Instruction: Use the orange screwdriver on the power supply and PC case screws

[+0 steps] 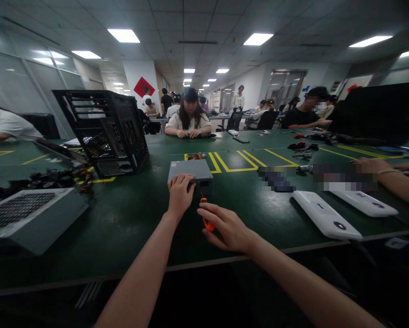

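A grey computer power supply [189, 168] lies on the green table in front of me, its near side showing a dark power socket. My left hand [181, 191] rests on its left front part, fingers laid over the top edge. In my right hand [225, 224] is a screwdriver [208, 223] with an orange and black handle, held between thumb and fingers. Its thin shaft points up toward the near face of the power supply. I cannot tell whether the tip touches it. Some cables [195, 156] show behind the power supply.
A black computer case [105, 132] stands at the left, and a larger grey power supply [37, 223] lies nearer. White power banks [325, 214] lie at the right, by another person's hand [366, 168]. Across the green table [122, 246] sits a person [189, 118].
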Tool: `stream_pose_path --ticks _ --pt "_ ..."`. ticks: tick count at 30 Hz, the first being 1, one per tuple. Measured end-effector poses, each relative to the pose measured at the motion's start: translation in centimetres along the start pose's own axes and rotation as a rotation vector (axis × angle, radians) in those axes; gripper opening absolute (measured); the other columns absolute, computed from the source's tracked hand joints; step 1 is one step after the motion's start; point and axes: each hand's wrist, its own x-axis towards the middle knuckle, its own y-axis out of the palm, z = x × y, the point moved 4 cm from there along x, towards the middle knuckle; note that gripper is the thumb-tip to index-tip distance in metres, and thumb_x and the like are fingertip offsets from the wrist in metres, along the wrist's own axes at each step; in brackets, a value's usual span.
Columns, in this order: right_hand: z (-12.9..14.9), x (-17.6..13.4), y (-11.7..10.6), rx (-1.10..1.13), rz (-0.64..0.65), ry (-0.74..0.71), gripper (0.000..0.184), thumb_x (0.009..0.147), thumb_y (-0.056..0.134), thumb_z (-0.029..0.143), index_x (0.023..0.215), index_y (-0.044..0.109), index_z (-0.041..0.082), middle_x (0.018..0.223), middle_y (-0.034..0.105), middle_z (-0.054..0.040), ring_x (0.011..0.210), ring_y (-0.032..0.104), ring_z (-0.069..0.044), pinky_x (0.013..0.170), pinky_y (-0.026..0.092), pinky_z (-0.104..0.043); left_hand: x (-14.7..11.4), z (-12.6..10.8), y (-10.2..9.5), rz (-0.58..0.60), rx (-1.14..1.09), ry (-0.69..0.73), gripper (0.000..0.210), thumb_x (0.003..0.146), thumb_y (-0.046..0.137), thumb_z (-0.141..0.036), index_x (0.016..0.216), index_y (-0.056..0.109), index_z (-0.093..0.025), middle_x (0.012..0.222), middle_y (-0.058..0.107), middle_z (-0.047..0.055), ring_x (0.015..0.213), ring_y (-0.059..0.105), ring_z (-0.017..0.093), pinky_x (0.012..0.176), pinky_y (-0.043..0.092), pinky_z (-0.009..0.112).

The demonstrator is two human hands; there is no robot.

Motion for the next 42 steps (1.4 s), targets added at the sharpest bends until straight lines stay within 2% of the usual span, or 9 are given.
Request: stream_pose_path --ticks 6,11,18,21,27,31,36,40,42 --pt "-0.2 0.0 0.1 -0.04 -0.045 0.008 0.032 0.079 0.048 0.036 0.104 0.046 0.016 0.113 0.053 -0.0135 0.08 0.057 -0.016 0.068 0.045 -0.029 -0.1 -0.2 0.1 -0.001 -0.002 0.049 0.023 0.078 0.043 -0.018 0.098 0.054 -0.024 0.112 0.055 0.002 0.109 0.042 0.018 0.091 0.025 0.036" --pt "-0.3 0.2 0.2 -0.019 -0.06 0.053 0.031 0.077 0.049 0.041 0.093 0.047 0.015 0.107 0.057 -0.0131 0.08 0.057 -0.017 0.068 0.046 -0.03 0.1 -0.3 0.1 0.021 -0.04 0.057 0.023 0.078 0.043 -0.016 0.098 0.053 -0.023 0.111 0.057 0.002 0.107 0.046 0.017 0.092 0.025 0.036" --pt "0.1 0.5 0.1 -0.137 -0.029 -0.04 0.025 0.079 0.047 0.037 0.097 0.052 0.019 0.105 0.055 -0.0117 0.08 0.056 -0.016 0.067 0.044 -0.029 0.1 -0.3 0.0 0.001 -0.065 0.061 0.022 0.079 0.042 -0.017 0.096 0.054 -0.024 0.109 0.059 0.001 0.106 0.047 0.015 0.092 0.026 0.034" --pt "0.1 0.4 0.1 -0.091 -0.002 -0.027 0.027 0.079 0.047 0.038 0.095 0.052 0.018 0.107 0.053 -0.0128 0.083 0.055 -0.017 0.069 0.045 -0.03 0.1 -0.3 0.1 -0.002 -0.057 0.056 0.021 0.079 0.043 -0.018 0.096 0.054 -0.024 0.109 0.058 0.001 0.106 0.047 0.015 0.091 0.026 0.034" --pt "0.5 0.5 0.0 -0.02 0.064 -0.03 0.036 0.079 0.043 0.035 0.109 0.046 0.014 0.113 0.049 -0.0167 0.098 0.052 -0.021 0.074 0.045 -0.032 0.0 -0.5 0.1 0.0 -0.021 0.042 0.021 0.078 0.045 -0.019 0.096 0.054 -0.024 0.109 0.058 0.002 0.106 0.047 0.016 0.091 0.026 0.036" --pt "0.6 0.7 0.0 -0.021 0.027 -0.056 0.034 0.078 0.047 0.038 0.103 0.046 0.014 0.11 0.053 -0.0158 0.091 0.056 -0.02 0.073 0.046 -0.032 -0.1 -0.6 0.0 0.003 -0.016 0.029 0.022 0.077 0.046 -0.019 0.097 0.053 -0.024 0.109 0.058 0.003 0.106 0.046 0.018 0.091 0.025 0.038" --pt "0.2 0.5 0.1 0.033 -0.001 0.026 0.032 0.077 0.048 0.042 0.093 0.045 0.014 0.107 0.055 -0.0173 0.089 0.057 -0.02 0.07 0.047 -0.032 -0.1 -0.6 0.2 -0.012 -0.011 0.027 0.021 0.076 0.047 -0.019 0.096 0.053 -0.024 0.11 0.057 0.002 0.107 0.045 0.018 0.093 0.024 0.037" --pt "0.4 0.6 0.0 0.057 0.049 0.014 0.042 0.077 0.048 0.04 0.108 0.042 0.012 0.111 0.051 -0.0173 0.096 0.054 -0.021 0.074 0.046 -0.032 -0.1 -0.5 0.3 -0.02 -0.013 0.014 0.019 0.077 0.046 -0.021 0.095 0.053 -0.024 0.11 0.057 0.002 0.107 0.045 0.018 0.094 0.022 0.037" --pt "0.6 0.7 0.0 0.024 0.079 -0.021 0.041 0.079 0.046 0.037 0.113 0.042 0.014 0.114 0.048 -0.0169 0.097 0.053 -0.021 0.075 0.045 -0.033 -0.1 -0.6 0.3 -0.021 -0.017 0.011 0.02 0.077 0.046 -0.021 0.095 0.053 -0.024 0.11 0.057 0.002 0.106 0.045 0.018 0.094 0.022 0.037"
